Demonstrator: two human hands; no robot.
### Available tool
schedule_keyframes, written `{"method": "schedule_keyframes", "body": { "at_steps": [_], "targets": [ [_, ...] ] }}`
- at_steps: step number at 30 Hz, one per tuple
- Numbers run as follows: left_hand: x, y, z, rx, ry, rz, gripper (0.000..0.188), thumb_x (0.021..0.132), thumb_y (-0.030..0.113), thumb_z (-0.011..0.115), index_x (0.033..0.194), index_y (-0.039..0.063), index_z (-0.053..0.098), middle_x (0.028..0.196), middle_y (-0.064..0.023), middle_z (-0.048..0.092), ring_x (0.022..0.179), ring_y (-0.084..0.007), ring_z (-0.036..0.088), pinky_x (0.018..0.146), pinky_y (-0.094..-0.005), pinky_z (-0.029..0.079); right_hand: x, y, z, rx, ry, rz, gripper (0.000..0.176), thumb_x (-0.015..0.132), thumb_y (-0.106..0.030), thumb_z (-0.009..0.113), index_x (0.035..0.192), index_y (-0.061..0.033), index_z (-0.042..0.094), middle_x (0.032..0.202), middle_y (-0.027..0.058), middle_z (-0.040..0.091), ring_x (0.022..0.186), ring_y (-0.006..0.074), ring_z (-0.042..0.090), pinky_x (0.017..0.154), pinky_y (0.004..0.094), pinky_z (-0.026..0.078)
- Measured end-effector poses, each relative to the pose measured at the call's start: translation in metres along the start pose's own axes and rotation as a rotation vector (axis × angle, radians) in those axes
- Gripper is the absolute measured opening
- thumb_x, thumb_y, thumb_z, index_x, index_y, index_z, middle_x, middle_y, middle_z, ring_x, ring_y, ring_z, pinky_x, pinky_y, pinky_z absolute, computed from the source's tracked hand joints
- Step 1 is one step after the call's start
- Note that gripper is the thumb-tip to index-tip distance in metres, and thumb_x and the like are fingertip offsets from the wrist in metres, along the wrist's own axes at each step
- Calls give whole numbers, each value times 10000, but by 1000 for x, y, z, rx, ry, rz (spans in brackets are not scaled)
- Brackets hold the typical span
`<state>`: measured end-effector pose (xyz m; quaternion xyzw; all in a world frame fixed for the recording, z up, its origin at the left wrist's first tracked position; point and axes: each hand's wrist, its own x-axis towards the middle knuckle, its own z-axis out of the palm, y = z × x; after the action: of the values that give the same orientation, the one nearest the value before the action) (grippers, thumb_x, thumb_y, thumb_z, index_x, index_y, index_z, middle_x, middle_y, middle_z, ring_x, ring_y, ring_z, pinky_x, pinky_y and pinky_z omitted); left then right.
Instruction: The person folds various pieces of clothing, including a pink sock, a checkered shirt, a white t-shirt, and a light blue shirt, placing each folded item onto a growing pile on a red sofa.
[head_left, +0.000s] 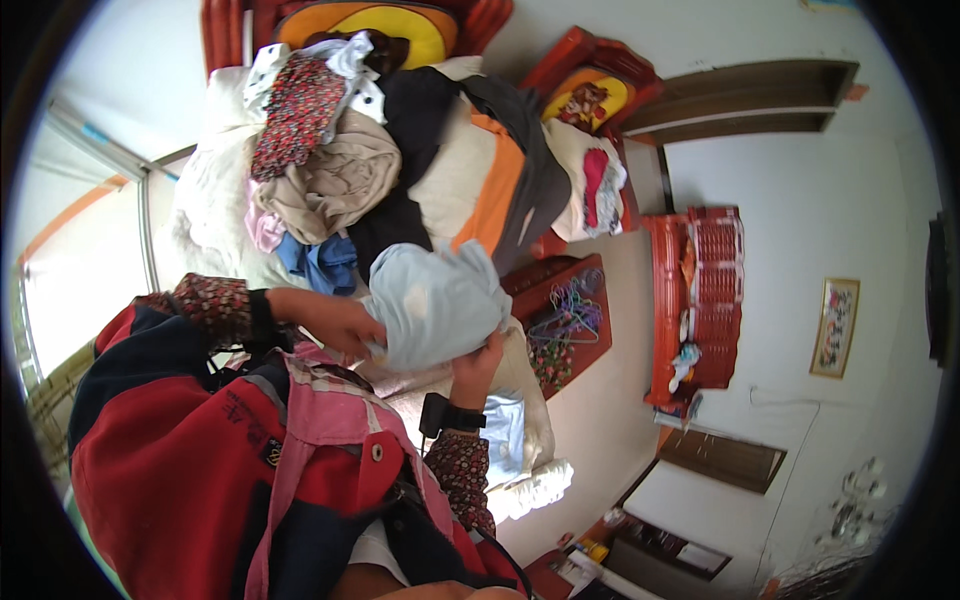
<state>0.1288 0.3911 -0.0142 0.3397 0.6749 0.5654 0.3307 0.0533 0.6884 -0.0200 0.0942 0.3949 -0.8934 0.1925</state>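
Note:
A light blue cloth garment (435, 304) is held up in front of me, bunched and partly folded. My left hand (334, 324) grips its near left edge. At its lower right side, my right hand (478, 369) holds another part of the fabric. Just beyond lies a heap with a blue garment (322, 264), a beige garment (337, 169), a red floral garment (298, 109) and a white garment with dark dots (264, 75). A black garment (412, 124) spreads beside them, next to a cream, orange and dark grey textile (491, 176).
Red wooden armchairs (577, 56) with patterned cushions stand beyond the heap. Plastic hangers (574, 311) and artificial-looking flowers (551, 360) are on a low red table (592, 349). Another light blue garment (504, 435) lies right of my right wrist. A red wooden bench (694, 300) lines the wall.

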Motion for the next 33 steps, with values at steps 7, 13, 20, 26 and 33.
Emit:
{"method": "schedule_keyframes", "body": {
  "at_steps": [7, 13, 20, 26, 33],
  "targets": [
    [-59, 27, -80, -237, 741, -133, 257, 1012, 117, 578, 1217, -39, 598, 751, -98, 710, 616, -150, 711, 571, -255, 562, -2, -35, 32, -152, 33, -330, 462, 1044, -217, 539, 1449, -15, 445, 1369, 121, 582, 1236, 239, 576, 1062, 428, 450],
    [-97, 88, -106, -252, 1038, 20, 202, 1031, 201, 580, 1022, 8, 639, 677, -1, 640, 556, -72, 646, 523, -190, 496, 9, -68, 102, -1101, 94, -553, 222, 1038, -158, 550, 946, 17, 651, 648, 30, 574, 567, 80, 538, 537, 252, 452],
    [-130, 134, -134, 108, 1209, 40, 264, 1041, 251, 577, 898, 35, 632, 595, 31, 552, 475, -50, 538, 481, -186, 411, 46, -122, 182, -969, -65, -514, 431, 1042, -231, 558, 662, -52, 460, 552, -34, 406, 480, 57, 346, 469, 247, 261],
    [-141, 34, -231, 203, 1640, -20, 175, 1023, 190, 562, 961, 32, 607, 773, -29, 671, 653, -103, 660, 547, -232, 488, 139, -102, 192, -572, -105, -411, 273, 1034, -179, 559, 1233, 3, 605, 1000, 71, 702, 793, 139, 673, 687, 250, 534],
    [-186, -148, -178, 504, 1418, -617, 283, 899, 311, 664, 849, 33, 653, 808, -148, 685, 788, -340, 681, 726, -452, 527, 149, -7, 99, -1055, -169, -57, 312, 992, -125, 587, 1257, 40, 599, 1043, 114, 716, 871, 173, 705, 710, 275, 556]
  ]
}}
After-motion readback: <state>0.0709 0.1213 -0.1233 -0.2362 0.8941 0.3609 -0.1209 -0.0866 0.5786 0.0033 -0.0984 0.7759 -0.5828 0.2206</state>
